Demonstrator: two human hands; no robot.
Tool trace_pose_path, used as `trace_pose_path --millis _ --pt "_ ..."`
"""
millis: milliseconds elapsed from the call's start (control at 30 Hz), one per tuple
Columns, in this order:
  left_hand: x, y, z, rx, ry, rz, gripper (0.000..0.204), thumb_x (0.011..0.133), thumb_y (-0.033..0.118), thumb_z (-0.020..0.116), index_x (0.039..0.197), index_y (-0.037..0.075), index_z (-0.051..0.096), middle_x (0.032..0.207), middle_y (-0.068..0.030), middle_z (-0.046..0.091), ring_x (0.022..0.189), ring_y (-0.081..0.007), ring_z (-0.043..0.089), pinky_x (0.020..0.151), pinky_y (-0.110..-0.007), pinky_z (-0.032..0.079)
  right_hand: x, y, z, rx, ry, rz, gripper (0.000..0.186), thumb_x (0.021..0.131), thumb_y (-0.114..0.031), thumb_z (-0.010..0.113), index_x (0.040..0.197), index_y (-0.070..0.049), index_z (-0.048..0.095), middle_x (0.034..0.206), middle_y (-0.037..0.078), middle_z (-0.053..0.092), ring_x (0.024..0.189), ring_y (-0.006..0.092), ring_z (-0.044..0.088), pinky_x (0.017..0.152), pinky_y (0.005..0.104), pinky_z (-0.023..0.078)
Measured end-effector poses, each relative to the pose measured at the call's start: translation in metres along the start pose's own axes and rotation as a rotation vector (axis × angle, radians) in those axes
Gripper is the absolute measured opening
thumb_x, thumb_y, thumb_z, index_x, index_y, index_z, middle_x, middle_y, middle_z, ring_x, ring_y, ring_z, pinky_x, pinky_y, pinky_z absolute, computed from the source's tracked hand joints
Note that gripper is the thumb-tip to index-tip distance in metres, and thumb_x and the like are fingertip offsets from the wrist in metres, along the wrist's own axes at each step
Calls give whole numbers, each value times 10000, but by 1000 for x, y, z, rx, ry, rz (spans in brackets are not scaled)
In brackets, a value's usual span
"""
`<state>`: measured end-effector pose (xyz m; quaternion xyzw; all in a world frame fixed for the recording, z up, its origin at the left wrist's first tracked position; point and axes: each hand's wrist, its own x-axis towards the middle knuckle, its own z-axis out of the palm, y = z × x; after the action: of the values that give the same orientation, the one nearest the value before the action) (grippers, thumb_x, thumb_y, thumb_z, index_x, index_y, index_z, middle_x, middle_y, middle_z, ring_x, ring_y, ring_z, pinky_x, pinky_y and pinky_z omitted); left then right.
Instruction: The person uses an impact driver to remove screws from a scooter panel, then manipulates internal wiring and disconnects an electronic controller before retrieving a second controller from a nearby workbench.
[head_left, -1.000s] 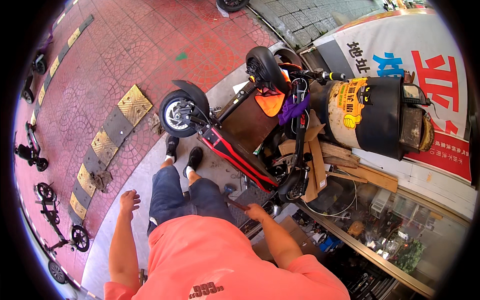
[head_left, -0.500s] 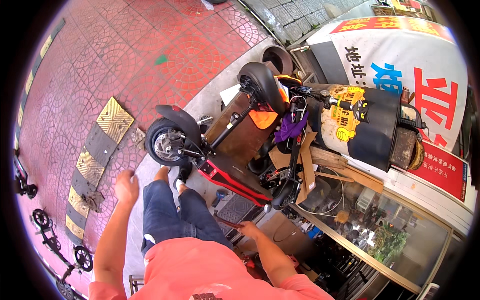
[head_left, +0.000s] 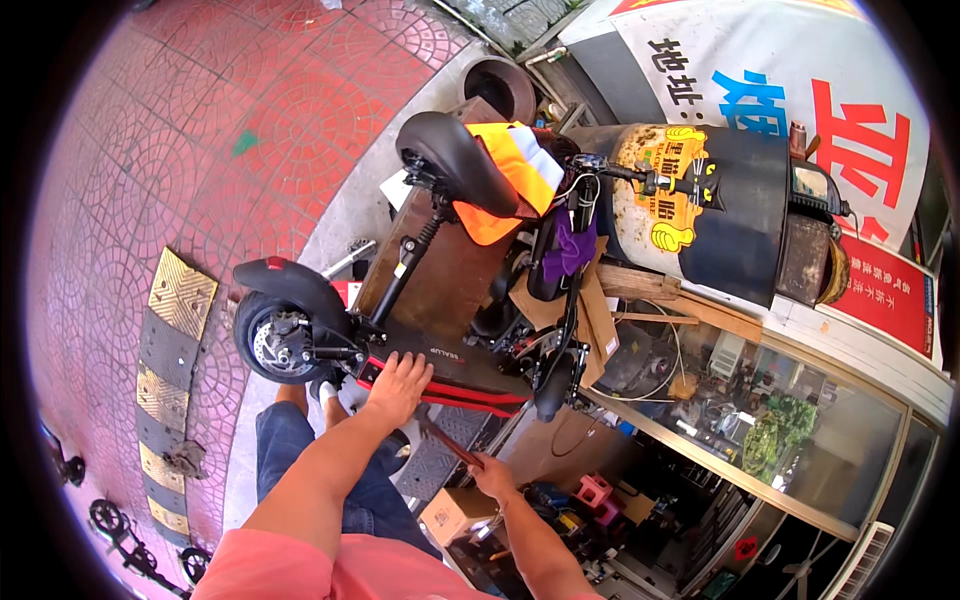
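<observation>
A red and black electric scooter [head_left: 470, 366] lies across the middle of the view, propped on its side. Flat on its deck rests my left hand [head_left: 402, 386], fingers stretched out. My right hand [head_left: 491, 478] is closed around the reddish-brown handle of what looks like a hammer [head_left: 452, 442]; its dark end points at the near edge of the deck. Beside my left forearm is the scooter's wheel with a brake disc [head_left: 277, 340], under a black fender [head_left: 290, 285]. A black saddle [head_left: 460, 165] sticks out at the far side.
An orange and silver vest [head_left: 520, 175] and a purple cloth [head_left: 568, 250] hang by the handlebar. A rusty drum [head_left: 720, 210] stands behind. A glass cabinet [head_left: 800, 440] is at right, a cardboard box [head_left: 460, 515] near my right arm. A yellow-black ramp [head_left: 165, 360] lies left.
My left hand has come from hanging free at the left onto the scooter's deck. My right hand still holds the hammer-like tool. The view has shifted, with the scooter now lower and farther left.
</observation>
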<state>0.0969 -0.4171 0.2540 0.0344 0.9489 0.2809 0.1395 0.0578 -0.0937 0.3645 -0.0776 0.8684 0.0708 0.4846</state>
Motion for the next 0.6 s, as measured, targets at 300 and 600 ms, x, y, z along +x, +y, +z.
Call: trace_pose_path --millis 300,600 --pt "9 5 -14 -6 -74 -18 712 930 362 658 1563 113 446 1597 -103 444 1461 -314 397 1234 -527 257 13 24 25 -76 -198 -40 359 974 -340 622 1262 -132 665 1078 227 733 1050 441 688 880 535 543" --pt "7 7 -13 -38 -37 -35 693 917 332 657 1548 116 468 1585 -101 455 1447 -307 408 1227 -524 262 21 -33 3 -153 -135 -123 387 971 -340 640 1313 -163 670 1047 207 741 1007 436 697 874 530 543"
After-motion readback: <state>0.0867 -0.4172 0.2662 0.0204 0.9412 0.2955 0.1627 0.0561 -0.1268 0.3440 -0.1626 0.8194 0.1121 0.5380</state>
